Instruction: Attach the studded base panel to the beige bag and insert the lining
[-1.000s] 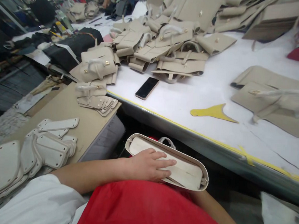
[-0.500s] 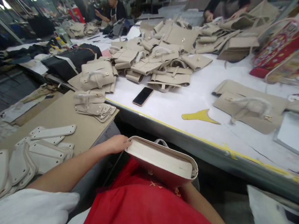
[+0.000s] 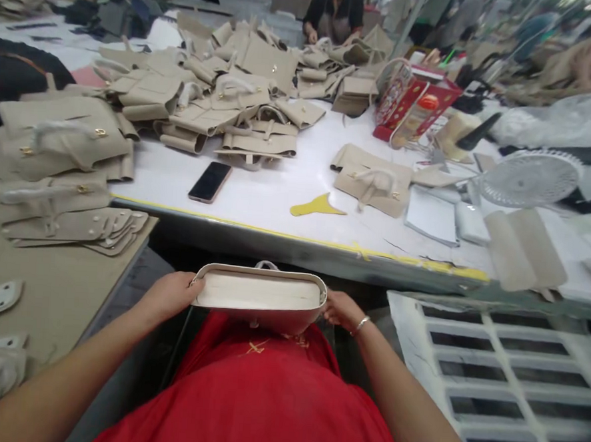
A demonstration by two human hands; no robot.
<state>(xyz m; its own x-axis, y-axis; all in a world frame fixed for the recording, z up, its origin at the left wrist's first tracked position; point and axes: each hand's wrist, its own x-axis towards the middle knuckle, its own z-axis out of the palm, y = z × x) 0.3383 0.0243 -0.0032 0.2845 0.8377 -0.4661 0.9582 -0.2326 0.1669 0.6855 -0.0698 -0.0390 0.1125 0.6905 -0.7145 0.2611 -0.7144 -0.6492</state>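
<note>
I hold a cream handbag body (image 3: 258, 295) bottom-up over my lap, just below the white table's front edge (image 3: 294, 242). My left hand (image 3: 171, 296) grips its left end. My right hand (image 3: 341, 310) grips its right end, a thin bracelet on the wrist. A small handle loop peeks out behind the bag. A red cloth (image 3: 259, 392) covers my lap beneath it.
A black phone (image 3: 210, 182) and a yellow cut-out piece (image 3: 316, 206) lie on the table. Heaps of beige bag parts (image 3: 222, 103) fill its far side. A side board at left carries cream panels (image 3: 70, 224). A white grid rack (image 3: 506, 374) stands at right. A person works at the far end.
My view has swung to the right. The bag has turned square to me. My right hand has come into sight at its right end; my left stays at the left end.
</note>
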